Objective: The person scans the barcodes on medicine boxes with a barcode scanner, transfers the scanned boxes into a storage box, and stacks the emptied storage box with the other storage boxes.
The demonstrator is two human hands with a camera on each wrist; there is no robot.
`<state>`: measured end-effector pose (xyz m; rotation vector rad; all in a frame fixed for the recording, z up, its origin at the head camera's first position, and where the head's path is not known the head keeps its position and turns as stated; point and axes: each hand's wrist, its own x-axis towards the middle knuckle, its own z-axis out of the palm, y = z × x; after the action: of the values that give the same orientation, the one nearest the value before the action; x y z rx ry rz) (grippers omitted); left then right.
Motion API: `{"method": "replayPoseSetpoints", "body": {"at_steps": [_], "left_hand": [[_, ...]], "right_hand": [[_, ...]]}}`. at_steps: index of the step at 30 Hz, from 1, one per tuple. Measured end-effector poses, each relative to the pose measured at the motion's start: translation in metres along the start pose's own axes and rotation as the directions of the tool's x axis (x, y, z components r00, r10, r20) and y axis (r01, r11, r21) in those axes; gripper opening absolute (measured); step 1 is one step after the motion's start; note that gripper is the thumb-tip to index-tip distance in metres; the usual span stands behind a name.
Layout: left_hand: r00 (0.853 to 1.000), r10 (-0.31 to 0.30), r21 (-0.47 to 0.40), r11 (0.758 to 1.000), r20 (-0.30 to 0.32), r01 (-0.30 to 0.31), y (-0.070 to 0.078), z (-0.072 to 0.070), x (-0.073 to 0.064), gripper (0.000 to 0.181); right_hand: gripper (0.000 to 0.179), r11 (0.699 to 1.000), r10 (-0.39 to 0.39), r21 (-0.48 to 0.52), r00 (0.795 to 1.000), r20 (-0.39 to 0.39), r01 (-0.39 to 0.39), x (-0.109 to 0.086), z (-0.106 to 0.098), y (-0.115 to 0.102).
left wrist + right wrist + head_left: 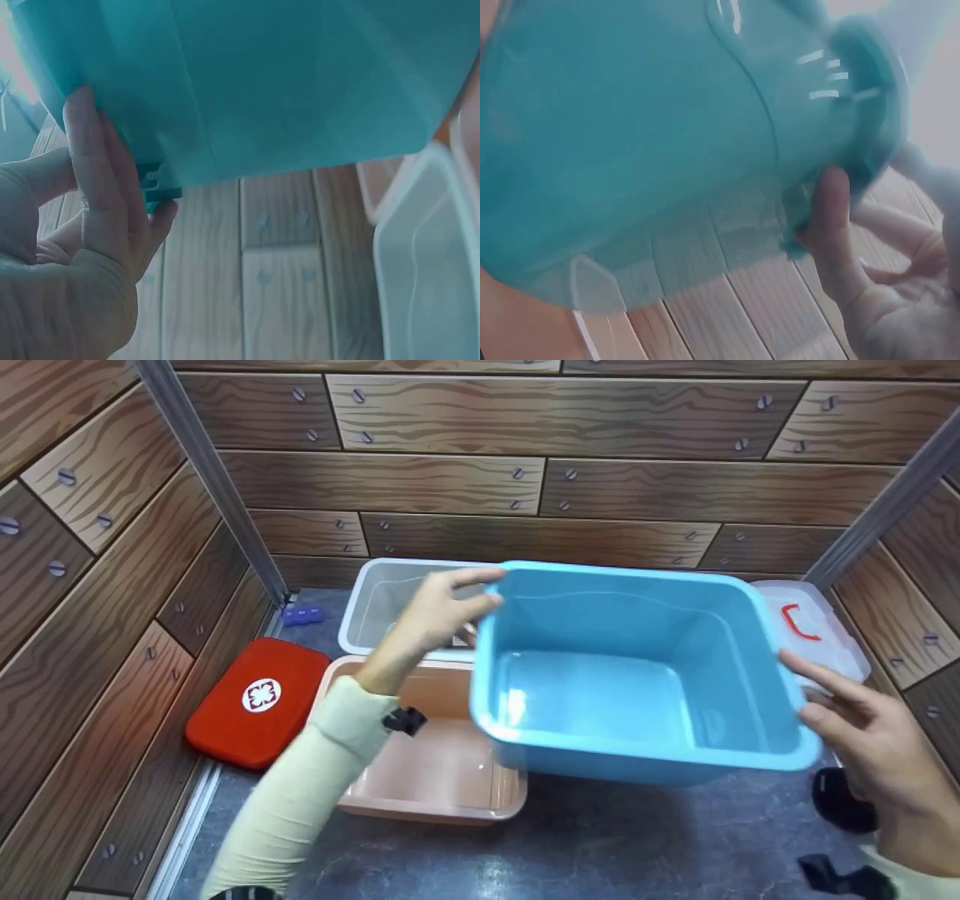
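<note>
A blue plastic bin point(600, 697) is raised above the floor, its open top tilted toward the head camera. My left hand point(439, 611) grips its left end, thumb and fingers at the rim. At the opposite end my right hand point(870, 727) holds the rim the same way. In the left wrist view, the fingers point(94, 180) lie against the bin's outer wall beside a small latch point(159, 187). The right wrist view shows a finger point(832, 202) against the outside under the rim. Nothing lies inside the blue bin.
A pink bin point(431, 765) stands below and left, partly covered by the blue one. Behind it is a clear bin point(367, 607). A red first-aid case point(225, 712) and a purple box point(303, 615) lie left; a clear red-handled box point(832, 630) and a black object point(836, 802) are right.
</note>
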<state>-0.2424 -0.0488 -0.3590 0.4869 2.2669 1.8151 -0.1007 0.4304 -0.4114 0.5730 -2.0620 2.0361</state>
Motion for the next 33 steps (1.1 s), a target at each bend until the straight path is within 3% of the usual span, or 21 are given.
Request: {"method": "replayPoseSetpoints", "body": {"at_steps": [6,12,16,24,30,33], "left_hand": [[0.995,-0.045,0.111,0.992,-0.091,0.055,-0.011,-0.054,-0.019,0.039],[0.984,-0.093,0.179,0.976,-0.153,0.12,-0.024,-0.113,-0.052,0.038],[0.976,-0.106,0.239,0.959,-0.191,0.151,-0.03,-0.143,-0.07,0.039],[0.967,-0.163,0.352,0.908,-0.198,0.225,-0.044,-0.171,-0.089,0.042],[0.965,-0.172,0.428,0.871,-0.199,0.244,-0.052,-0.184,-0.094,0.041],[0.966,-0.201,0.454,0.854,-0.161,0.253,-0.062,-0.187,-0.095,0.042]], "right_hand": [[0.057,0.974,0.116,-0.196,0.993,0.006,-0.112,0.014,0.065,-0.008],[0.058,0.967,0.171,-0.197,0.985,0.031,-0.161,0.033,0.136,-0.001],[0.06,0.967,0.172,-0.202,0.983,0.057,-0.157,0.039,0.172,0.008],[0.062,0.996,0.067,-0.065,0.992,0.11,-0.06,0.043,0.214,0.022],[0.065,0.991,0.131,-0.054,0.977,0.168,-0.123,0.045,0.23,0.035],[0.067,0.988,0.155,-0.055,0.969,0.194,-0.147,0.04,0.235,0.048]]}}
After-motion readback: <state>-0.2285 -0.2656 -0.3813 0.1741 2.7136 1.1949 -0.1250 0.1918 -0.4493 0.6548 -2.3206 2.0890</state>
